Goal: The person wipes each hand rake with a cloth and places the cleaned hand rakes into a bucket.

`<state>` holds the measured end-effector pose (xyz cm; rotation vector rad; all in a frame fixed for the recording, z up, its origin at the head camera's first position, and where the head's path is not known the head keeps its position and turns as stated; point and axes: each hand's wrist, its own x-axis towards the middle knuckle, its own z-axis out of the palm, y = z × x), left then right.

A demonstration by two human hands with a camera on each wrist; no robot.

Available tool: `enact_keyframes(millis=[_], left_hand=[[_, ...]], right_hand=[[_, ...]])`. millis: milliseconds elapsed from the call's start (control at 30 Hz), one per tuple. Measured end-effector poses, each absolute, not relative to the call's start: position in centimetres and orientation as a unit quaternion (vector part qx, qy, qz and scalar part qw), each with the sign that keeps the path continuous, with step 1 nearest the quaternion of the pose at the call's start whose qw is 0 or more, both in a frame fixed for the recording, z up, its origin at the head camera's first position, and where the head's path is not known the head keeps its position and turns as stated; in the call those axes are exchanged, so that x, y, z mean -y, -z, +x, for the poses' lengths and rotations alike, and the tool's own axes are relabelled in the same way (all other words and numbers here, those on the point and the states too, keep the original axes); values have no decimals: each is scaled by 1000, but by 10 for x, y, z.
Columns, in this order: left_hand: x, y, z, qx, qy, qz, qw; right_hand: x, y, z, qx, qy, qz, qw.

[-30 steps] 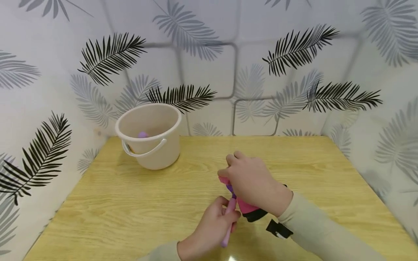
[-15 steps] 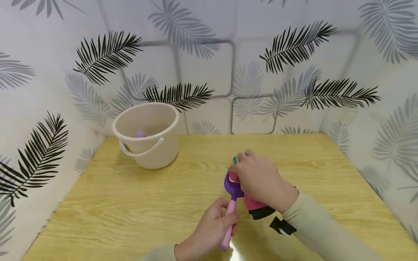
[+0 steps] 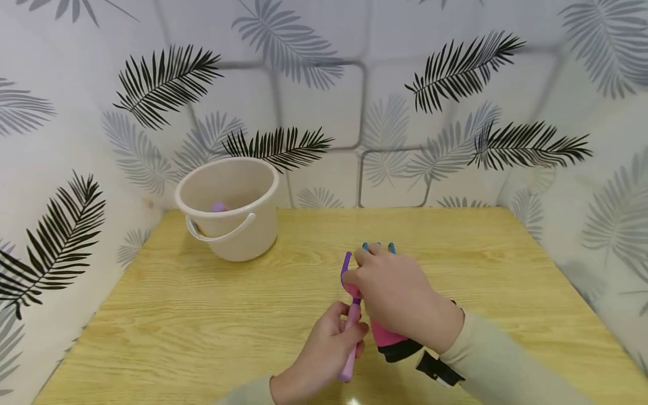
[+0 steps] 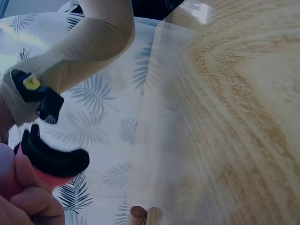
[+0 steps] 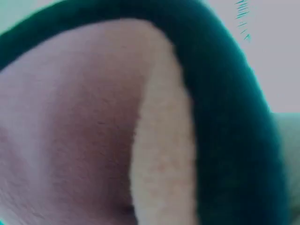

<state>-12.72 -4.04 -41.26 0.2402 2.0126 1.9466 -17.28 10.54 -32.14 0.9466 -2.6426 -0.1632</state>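
Note:
My left hand (image 3: 331, 343) grips the pink handle of a small tool (image 3: 349, 351) with a purple head, which looks like a toy shovel. Its lilac handle end (image 4: 5, 161) also shows close up in the left wrist view. Over the tool's head my right hand (image 3: 402, 287) curls its fingers and holds a pink glove-like thing (image 3: 387, 336) with a black cuff. Fleecy lining (image 5: 161, 140) and a dark band (image 5: 225, 117) fill the right wrist view. Several blue tips (image 3: 391, 247) stick out past the right fingers; what they belong to is hidden.
A cream bucket (image 3: 250, 239) with its handle hanging down stands at the back left of the wooden table (image 3: 202, 315). A purple round thing (image 3: 219, 207) lies inside it. Leaf-patterned covering (image 3: 314, 101) rises behind and at both sides.
The right fingers have shifted on the purple head, and several blue tips now show beyond them. The purple head has turned more edge-on. The left hand keeps its hold, almost unmoved.

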Motion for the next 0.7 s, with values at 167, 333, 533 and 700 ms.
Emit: enact_keyframes(millis=[167,333,533,700], left_hand=[[39,411,-124,-704,-682,85,179],[40,413,-126,-704,-684,81,174],[43,412,-131,-713,-677,85,158],[40,409,-128,-711,-679,93,160]], right_hand=[[-100,324,-196,935,66,294,184],[-99,324,-192,935,76,317,141],[-100,319,-178,928,56,346,124],[-107,320,-199,938,51,304,162]])
